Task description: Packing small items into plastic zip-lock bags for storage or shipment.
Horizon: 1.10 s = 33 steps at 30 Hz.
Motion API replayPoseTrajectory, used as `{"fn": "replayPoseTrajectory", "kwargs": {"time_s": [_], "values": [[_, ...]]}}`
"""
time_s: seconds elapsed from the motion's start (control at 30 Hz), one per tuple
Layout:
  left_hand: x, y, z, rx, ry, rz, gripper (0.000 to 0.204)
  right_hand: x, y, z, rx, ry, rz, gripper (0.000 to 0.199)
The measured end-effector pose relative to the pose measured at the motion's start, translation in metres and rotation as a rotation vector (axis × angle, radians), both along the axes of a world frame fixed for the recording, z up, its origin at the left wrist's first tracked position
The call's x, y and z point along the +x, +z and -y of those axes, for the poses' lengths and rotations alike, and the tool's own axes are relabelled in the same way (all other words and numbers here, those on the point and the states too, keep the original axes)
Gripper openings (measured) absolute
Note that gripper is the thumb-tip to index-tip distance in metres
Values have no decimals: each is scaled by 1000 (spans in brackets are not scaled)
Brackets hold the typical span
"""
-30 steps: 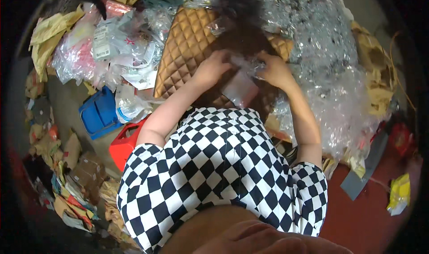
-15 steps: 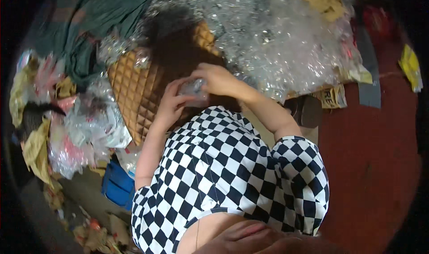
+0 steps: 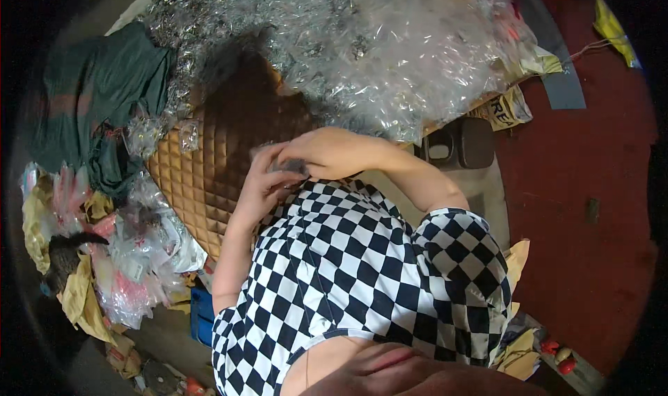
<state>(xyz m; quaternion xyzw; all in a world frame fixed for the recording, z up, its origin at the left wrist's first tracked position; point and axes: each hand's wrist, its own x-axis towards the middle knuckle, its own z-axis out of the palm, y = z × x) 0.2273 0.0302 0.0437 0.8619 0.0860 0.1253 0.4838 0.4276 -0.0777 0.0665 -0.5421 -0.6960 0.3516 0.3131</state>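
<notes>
Close to my body, both hands are together on a small clear plastic packet [image 3: 293,165], mostly hidden by the fingers. My left hand [image 3: 263,181] is closed around its left side, thumb and fingers curled inward. From the right, my right hand [image 3: 323,152] reaches over the top with bent fingers, also closed on it. What the packet contains cannot be made out. Beneath the hands lies a brown quilted mat [image 3: 188,177], partly in shadow, with a loose clear packet [image 3: 188,136] on its upper left part.
A large heap of clear plastic packets [image 3: 390,55] spreads beyond the mat. Dark green cloth [image 3: 90,97] lies at far left, above mixed plastic bags [image 3: 146,236] and a dark furry tail [image 3: 83,240]. A blue container [image 3: 202,316] stands at lower left; dark red floor [image 3: 577,187] extends right.
The view has shifted, so the heap and the green cloth appear elsewhere in the picture. My right hand has come further over the packet, and less of it shows between my hands.
</notes>
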Motion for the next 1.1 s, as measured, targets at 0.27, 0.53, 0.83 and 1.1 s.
{"fn": "replayPoseTrajectory", "kwargs": {"time_s": [0.27,0.53,0.83,1.1], "values": [[29,-25,-18,32,322,107,38,88,13,48,199,-348,312,9],[-63,-199,11,578,116,-539,54,340,45,111,55,-907,638,17],[-67,-153,27,314,358,-643,31,369,-21,19,497,-1252,802,34],[-64,-155,26,241,523,-514,29,191,-123,-224,760,-325,525,28]]}}
